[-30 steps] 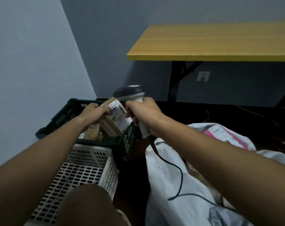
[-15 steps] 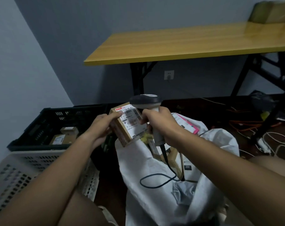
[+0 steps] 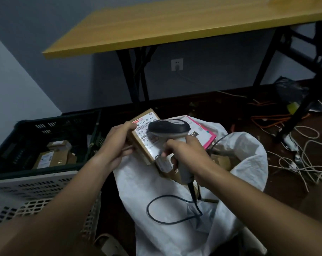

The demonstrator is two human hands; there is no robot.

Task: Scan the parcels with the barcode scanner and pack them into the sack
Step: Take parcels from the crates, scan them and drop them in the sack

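Cardboard parcel (image 3: 144, 137), label "L714-00 411", in left grip (image 3: 117, 143); right grip (image 3: 188, 154) clamps scanner (image 3: 169, 128).

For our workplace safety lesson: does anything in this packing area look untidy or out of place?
Yes. Loose white cables and orange cables lie tangled on the floor right of the white sack, beside the table leg. They look like a possible trip hazard.

Parts hiding behind the scanner, the hands and the frame edges

The scanner (image 3: 172, 134) head is covering the middle of the label on the cardboard parcel (image 3: 144, 137), and the remaining small print is too blurred for reading. The right hand (image 3: 188, 154) is hiding most of the handle. The sack (image 3: 248, 163) is concealing most of its contents. The yellow table (image 3: 175, 24) is running out at the upper right edge.
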